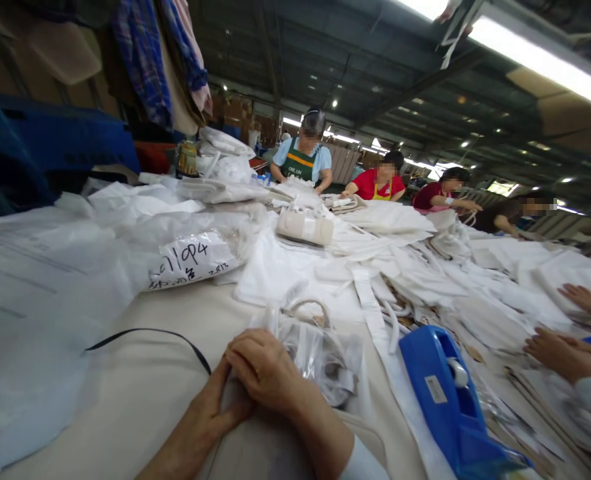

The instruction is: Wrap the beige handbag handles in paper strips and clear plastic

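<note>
My left hand and my right hand meet at the front middle of the table. The right one lies partly over the left fingertips, and both have their fingers bent and pressed together. Whatever is between the fingers is hidden. Beneath them is a beige handbag-like piece, its near part running out of the picture. Just beyond the right hand, a clear plastic wrapping covers grey-white straps, and a beige looped handle stands up behind it.
A blue tape dispenser stands at right. A marked plastic package and a black strap lie left. White wrapping sheets and a beige wrapped bag are farther back. A co-worker's hands reach in at right; several people work behind.
</note>
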`<state>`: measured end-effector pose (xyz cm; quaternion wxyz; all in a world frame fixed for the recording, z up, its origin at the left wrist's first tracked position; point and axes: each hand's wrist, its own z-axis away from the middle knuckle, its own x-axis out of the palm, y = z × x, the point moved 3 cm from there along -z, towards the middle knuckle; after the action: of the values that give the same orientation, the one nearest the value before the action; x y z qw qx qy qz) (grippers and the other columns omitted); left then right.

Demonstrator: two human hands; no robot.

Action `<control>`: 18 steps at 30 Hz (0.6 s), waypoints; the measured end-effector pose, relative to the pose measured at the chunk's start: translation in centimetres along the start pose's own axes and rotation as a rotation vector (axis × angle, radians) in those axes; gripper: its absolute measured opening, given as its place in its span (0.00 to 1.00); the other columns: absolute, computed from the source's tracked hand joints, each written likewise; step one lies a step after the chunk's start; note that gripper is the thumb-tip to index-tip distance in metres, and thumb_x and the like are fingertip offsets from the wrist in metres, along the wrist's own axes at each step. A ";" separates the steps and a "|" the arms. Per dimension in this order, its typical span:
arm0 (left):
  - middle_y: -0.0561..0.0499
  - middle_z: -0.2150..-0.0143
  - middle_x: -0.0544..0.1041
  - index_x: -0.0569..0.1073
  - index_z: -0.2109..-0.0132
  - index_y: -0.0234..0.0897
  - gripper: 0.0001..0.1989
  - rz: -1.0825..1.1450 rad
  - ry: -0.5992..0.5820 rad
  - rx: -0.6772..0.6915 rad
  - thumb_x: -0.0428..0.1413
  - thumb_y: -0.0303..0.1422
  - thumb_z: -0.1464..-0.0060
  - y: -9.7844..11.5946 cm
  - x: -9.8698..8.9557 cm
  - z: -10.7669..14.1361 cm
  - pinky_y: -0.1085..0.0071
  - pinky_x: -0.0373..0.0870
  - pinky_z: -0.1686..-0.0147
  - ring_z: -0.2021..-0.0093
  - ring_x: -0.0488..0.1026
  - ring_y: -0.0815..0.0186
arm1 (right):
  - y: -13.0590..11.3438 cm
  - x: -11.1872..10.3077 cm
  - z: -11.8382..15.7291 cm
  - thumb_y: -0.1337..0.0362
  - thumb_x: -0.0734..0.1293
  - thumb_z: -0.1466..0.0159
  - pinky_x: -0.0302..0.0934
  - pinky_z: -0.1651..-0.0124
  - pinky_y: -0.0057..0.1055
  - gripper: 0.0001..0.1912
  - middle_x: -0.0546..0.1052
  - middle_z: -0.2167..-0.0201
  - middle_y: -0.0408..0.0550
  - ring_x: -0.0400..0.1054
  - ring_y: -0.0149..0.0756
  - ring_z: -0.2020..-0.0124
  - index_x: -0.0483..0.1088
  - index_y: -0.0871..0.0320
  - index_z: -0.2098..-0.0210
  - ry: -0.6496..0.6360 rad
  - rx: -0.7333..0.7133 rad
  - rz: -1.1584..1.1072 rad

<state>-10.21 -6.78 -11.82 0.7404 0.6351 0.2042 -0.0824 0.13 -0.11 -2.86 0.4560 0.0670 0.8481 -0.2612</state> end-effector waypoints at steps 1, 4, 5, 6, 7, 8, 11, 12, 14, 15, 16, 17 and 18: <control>0.42 0.35 0.60 0.52 0.35 0.31 0.42 -0.015 -0.025 -0.019 0.51 0.50 0.52 0.4 -0.2 0.0 0.55 0.52 0.37 0.35 0.55 0.51 | -0.1 -1.0 0.5 0.68 0.59 0.34 0.61 0.50 0.25 0.08 0.77 0.63 0.47 0.69 0.30 0.58 0.71 0.60 0.65 0.073 0.000 -0.035; 0.37 0.33 0.54 0.51 0.35 0.25 0.46 -0.057 -0.084 -0.074 0.50 0.52 0.54 1.7 -0.8 0.0 0.56 0.46 0.36 0.34 0.51 0.52 | -0.1 -4.5 4.2 0.67 0.59 0.34 0.61 0.46 0.31 0.09 0.76 0.57 0.50 0.68 0.33 0.52 0.70 0.59 0.59 0.288 0.090 0.006; 0.36 0.33 0.54 0.51 0.36 0.24 0.47 -0.070 -0.090 -0.087 0.50 0.52 0.55 2.2 -1.0 0.0 0.56 0.46 0.36 0.34 0.51 0.52 | 0.3 -5.5 6.2 0.66 0.60 0.34 0.61 0.45 0.34 0.10 0.75 0.54 0.51 0.67 0.35 0.50 0.69 0.59 0.55 0.343 0.147 0.068; 0.35 0.34 0.55 0.52 0.36 0.23 0.47 -0.082 -0.086 -0.098 0.50 0.52 0.56 2.5 -1.1 0.0 0.56 0.48 0.36 0.35 0.53 0.51 | 0.8 -6.3 8.6 0.66 0.60 0.34 0.61 0.44 0.38 0.13 0.73 0.51 0.54 0.66 0.37 0.47 0.68 0.59 0.51 0.380 0.236 0.150; 0.35 0.35 0.57 0.54 0.37 0.23 0.46 -0.091 -0.076 -0.107 0.50 0.52 0.56 2.8 -1.2 0.1 0.55 0.50 0.37 0.36 0.55 0.50 | 1.5 -6.7 11.2 0.64 0.60 0.35 0.62 0.45 0.41 0.17 0.71 0.47 0.56 0.65 0.40 0.45 0.65 0.59 0.47 0.418 0.349 0.244; 0.35 0.35 0.58 0.55 0.38 0.24 0.46 -0.098 -0.066 -0.113 0.50 0.52 0.57 3.1 -1.3 0.1 0.55 0.52 0.37 0.36 0.57 0.49 | 2.2 -6.9 13.9 0.61 0.61 0.35 0.64 0.46 0.43 0.20 0.70 0.46 0.58 0.65 0.43 0.44 0.63 0.60 0.45 0.458 0.464 0.318; 0.36 0.36 0.61 0.59 0.39 0.26 0.43 -0.117 -0.035 -0.146 0.51 0.52 0.57 3.4 -1.5 0.1 0.55 0.56 0.39 0.38 0.59 0.48 | 4.4 -5.4 20.6 0.58 0.61 0.35 0.71 0.57 0.36 0.21 0.75 0.51 0.58 0.72 0.41 0.51 0.63 0.62 0.45 0.390 0.735 0.263; 0.36 0.37 0.61 0.59 0.40 0.27 0.42 -0.109 -0.031 -0.166 0.52 0.52 0.56 3.4 -1.5 0.1 0.55 0.57 0.40 0.38 0.59 0.48 | 4.9 -4.6 22.1 0.58 0.60 0.34 0.71 0.58 0.34 0.21 0.76 0.52 0.57 0.73 0.40 0.53 0.64 0.62 0.45 0.397 0.785 0.197; 0.35 0.38 0.63 0.58 0.39 0.28 0.43 -0.046 -0.033 -0.227 0.53 0.52 0.56 3.4 -1.5 0.3 0.55 0.61 0.43 0.40 0.62 0.47 | 5.3 -3.5 23.8 0.56 0.60 0.34 0.71 0.59 0.32 0.21 0.76 0.52 0.56 0.73 0.40 0.53 0.65 0.61 0.46 0.495 0.860 0.044; 0.34 0.40 0.66 0.57 0.39 0.28 0.44 0.003 -0.038 -0.267 0.54 0.52 0.56 3.5 -1.5 0.4 0.55 0.65 0.46 0.42 0.65 0.47 | 5.3 -3.2 24.2 0.55 0.60 0.35 0.71 0.59 0.33 0.22 0.76 0.51 0.55 0.72 0.41 0.52 0.66 0.60 0.46 0.563 0.899 -0.036; 0.34 0.43 0.69 0.56 0.39 0.28 0.44 0.063 -0.049 -0.306 0.55 0.53 0.56 3.5 -1.4 0.5 0.56 0.68 0.49 0.45 0.68 0.47 | 5.3 -3.1 24.2 0.53 0.61 0.35 0.70 0.58 0.34 0.23 0.76 0.51 0.55 0.72 0.42 0.52 0.66 0.60 0.46 0.617 0.938 -0.128; 0.35 0.48 0.73 0.57 0.39 0.27 0.45 0.137 -0.068 -0.343 0.57 0.52 0.58 3.7 -1.3 0.6 0.57 0.71 0.54 0.49 0.72 0.47 | 5.2 -3.3 23.9 0.52 0.61 0.36 0.69 0.57 0.34 0.24 0.76 0.52 0.55 0.71 0.43 0.51 0.67 0.60 0.47 0.645 0.984 -0.233; 0.36 0.53 0.76 0.60 0.41 0.27 0.44 0.229 -0.107 -0.370 0.59 0.51 0.60 3.8 -1.1 0.8 0.58 0.73 0.58 0.54 0.75 0.48 | 5.1 -3.5 23.4 0.50 0.62 0.38 0.68 0.56 0.35 0.25 0.76 0.52 0.54 0.71 0.44 0.51 0.68 0.59 0.47 0.644 1.031 -0.350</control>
<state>-9.55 -6.97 -7.83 0.8587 0.5020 0.1030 0.0076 21.28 -7.10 -12.44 0.0375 0.2137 0.7063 -0.6738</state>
